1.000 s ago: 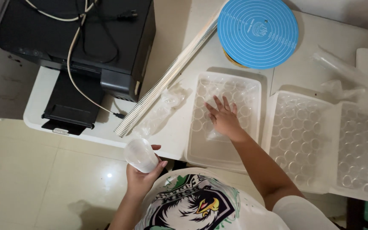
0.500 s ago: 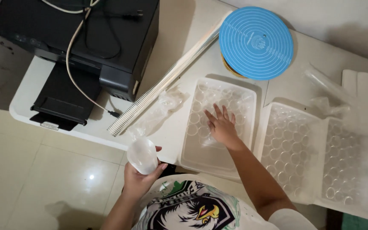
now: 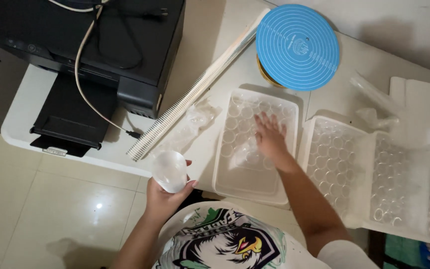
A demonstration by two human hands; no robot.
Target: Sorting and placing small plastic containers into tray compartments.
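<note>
Left hand holds clear cup off table edge; right hand flat in tray.

Small clear plastic cup (image 3: 169,171) gripped by left hand (image 3: 162,197), fingers wrapped round its base, below the white table (image 3: 21,130). Right hand (image 3: 270,135) open, fingers spread, blurred, pressing on clear dimpled tray (image 3: 255,144). More dimpled trays (image 3: 374,174) just right; blue round turntable (image 3: 298,46) behind; black printer (image 3: 90,55) left.

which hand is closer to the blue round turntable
Right. The right hand lies in the clear tray just below the blue turntable; the left hand holds a clear cup off the table edge, farther away.
</note>
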